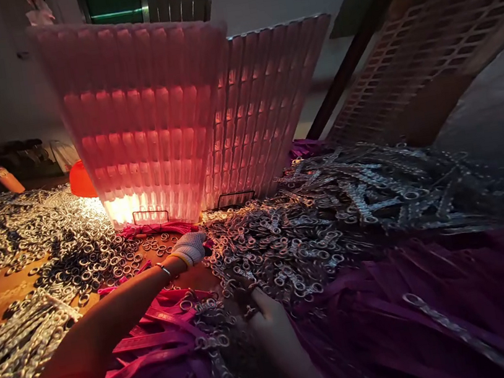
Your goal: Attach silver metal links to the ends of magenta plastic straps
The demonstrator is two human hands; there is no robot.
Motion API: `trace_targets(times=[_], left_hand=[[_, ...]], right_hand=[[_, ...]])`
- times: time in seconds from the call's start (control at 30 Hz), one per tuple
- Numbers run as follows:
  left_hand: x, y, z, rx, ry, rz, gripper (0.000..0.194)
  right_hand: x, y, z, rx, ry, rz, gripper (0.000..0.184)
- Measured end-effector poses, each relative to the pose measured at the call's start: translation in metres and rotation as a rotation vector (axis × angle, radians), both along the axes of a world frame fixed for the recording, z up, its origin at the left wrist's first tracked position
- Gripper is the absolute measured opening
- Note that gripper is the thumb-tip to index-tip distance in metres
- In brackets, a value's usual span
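My left hand (190,248), in a pale knitted glove, reaches forward at the near side of the red rack. Its fingers are closed, with a bit of pink and something dark at their tips that I cannot make out. Just behind it lies a bundle of pink straps (159,229). My bare right hand (267,318) is lower and in shadow, at the edge of a heap of metal chain pieces with rings (282,241). Its fingers look pinched together, but what is in them is too dark to name. Pink straps with rings (155,334) lie between my arms.
Two upright ribbed translucent panels (139,117) stand at the back, lit by a red-orange lamp (82,180). Loose metal rings (92,255) cover the left side. Purple straps (404,305) fill the right front. A bottle (7,179) lies tilted at the back left.
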State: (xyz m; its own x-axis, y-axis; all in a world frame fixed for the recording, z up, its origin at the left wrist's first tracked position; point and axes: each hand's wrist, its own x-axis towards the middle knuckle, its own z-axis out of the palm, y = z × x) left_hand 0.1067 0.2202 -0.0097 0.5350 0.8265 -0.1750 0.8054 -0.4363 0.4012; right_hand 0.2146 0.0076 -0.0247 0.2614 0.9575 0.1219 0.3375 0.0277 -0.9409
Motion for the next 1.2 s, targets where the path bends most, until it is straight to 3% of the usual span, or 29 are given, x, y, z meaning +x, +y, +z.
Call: trace_targets(times=[0.13, 0.27, 0.33, 0.47, 0.53, 0.67, 0.8, 0.9, 1.0, 1.1, 1.2], left_hand=[[-0.014, -0.022, 0.023, 0.023, -0.107, -0.044, 0.014], [-0.038, -0.052, 0.042, -0.033, -0.221, -0.039, 0.017], [-0.051, -0.071, 0.050, -0.153, -0.294, -0.016, 0.025], [-0.073, -0.114, 0.061, -0.534, -0.655, 0.103, 0.027], [-0.082, -0.135, 0.065, -0.612, -0.782, 0.137, 0.032], [-0.097, -0.167, 0.070, -0.632, -0.851, 0.163, 0.037], [-0.108, -0.185, 0.075, -0.639, -0.795, 0.154, 0.028], [-0.114, -0.194, 0.074, -0.421, -0.711, -0.018, 0.021], [-0.116, -0.203, 0.067, -0.242, -0.652, -0.159, 0.009], [-0.118, -0.212, 0.061, -0.388, -0.719, -0.078, 0.011], [-0.121, -0.222, 0.060, -0.547, -0.859, 0.053, 0.016]], right_hand=[[0.010, 0.006, 0.005, 0.089, -0.058, -0.068, 0.045], [0.009, 0.005, 0.019, 0.181, -0.197, -0.079, 0.044], [0.003, 0.003, 0.027, 0.208, -0.287, -0.048, 0.038], [-0.014, -0.003, 0.039, 0.227, -0.569, -0.034, 0.023], [-0.023, -0.007, 0.045, 0.222, -0.705, -0.043, 0.021], [-0.038, -0.019, 0.060, 0.186, -0.907, 0.006, 0.017], [-0.048, -0.033, 0.075, 0.218, -1.129, 0.117, 0.017], [-0.052, -0.041, 0.079, 0.195, -1.206, 0.198, 0.019], [-0.056, -0.049, 0.078, 0.113, -1.181, 0.171, 0.021], [-0.059, -0.057, 0.080, 0.062, -1.125, 0.114, 0.024], [-0.060, -0.065, 0.087, 0.013, -1.113, 0.202, 0.026]])
